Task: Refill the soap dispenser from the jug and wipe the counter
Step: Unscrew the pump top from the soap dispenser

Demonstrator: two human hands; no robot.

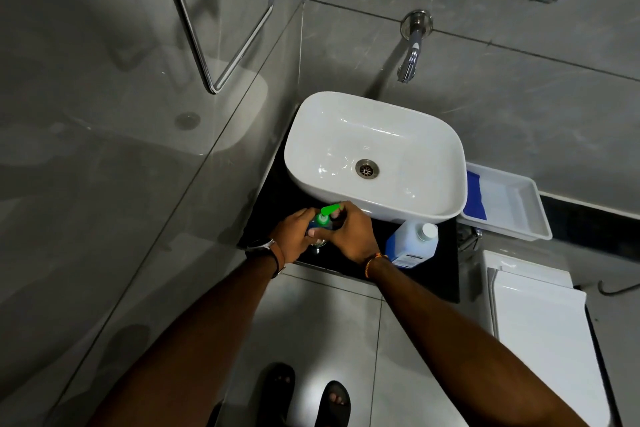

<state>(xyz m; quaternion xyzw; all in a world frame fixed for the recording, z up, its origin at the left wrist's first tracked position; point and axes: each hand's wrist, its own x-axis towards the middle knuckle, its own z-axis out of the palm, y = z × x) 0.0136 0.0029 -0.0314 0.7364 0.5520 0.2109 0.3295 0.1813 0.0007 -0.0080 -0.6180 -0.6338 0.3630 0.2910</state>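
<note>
I had both hands on the soap dispenser (321,224), which stood upright on the black counter (429,274) just in front of the white basin (375,156), near the counter's left front corner. My left hand (294,236) was wrapped around the bottle's body from the left, fingers curled round it. My right hand (349,234) came in from the right and closed on the neck below the green pump head (329,211), thumb and fingers pinched at the collar. The bottle's long axis ran straight up toward me, so I saw mostly its top; the green nozzle pointed away from me and to the right, toward the basin's front wall. Whatever label the dispenser carried was hidden under my fingers.

The jug (412,241) stood to my right on the same counter, just beside my right wrist and close under the basin's front edge, upright with its white cap (428,230) on. It was pale and translucent with a bluish tint, and a white label on its near face bore a dark strip of print, too small for me to read.

Past the counter's right end a white tray (519,215) held a blue cloth (473,198) at its left side. The wall tap (410,55) hung above the basin.
</note>
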